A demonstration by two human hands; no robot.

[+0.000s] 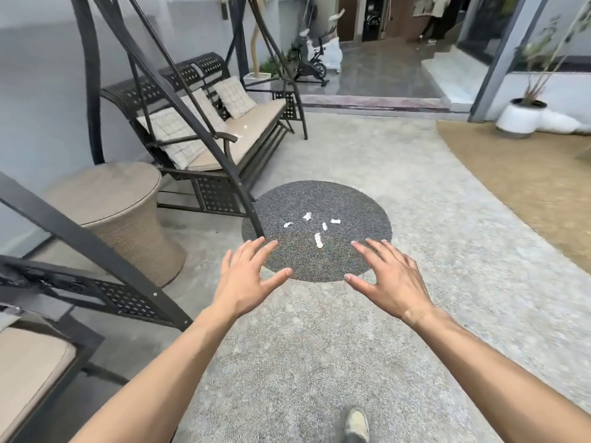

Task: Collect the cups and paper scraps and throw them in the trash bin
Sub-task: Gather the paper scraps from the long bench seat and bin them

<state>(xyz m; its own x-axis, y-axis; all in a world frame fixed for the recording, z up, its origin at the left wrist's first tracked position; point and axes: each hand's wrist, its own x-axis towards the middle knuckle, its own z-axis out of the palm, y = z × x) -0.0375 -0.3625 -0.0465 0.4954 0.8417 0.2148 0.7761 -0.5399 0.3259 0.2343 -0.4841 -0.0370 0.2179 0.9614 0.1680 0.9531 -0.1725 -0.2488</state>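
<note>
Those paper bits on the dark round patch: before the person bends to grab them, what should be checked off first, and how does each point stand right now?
1. Left hand free: ok, fingers spread, holding nothing.
2. Right hand free: ok, fingers spread, holding nothing.
3. Paper scraps in sight: ok, five lie apart on the dark round patch, nothing covering them.
4. More litter elsewhere: not ok, small white bits also lie on the swing seat.
5. Cups located: cannot tell, none shows in this view.
6. Trash bin located: cannot tell, none shows in this view.
</note>
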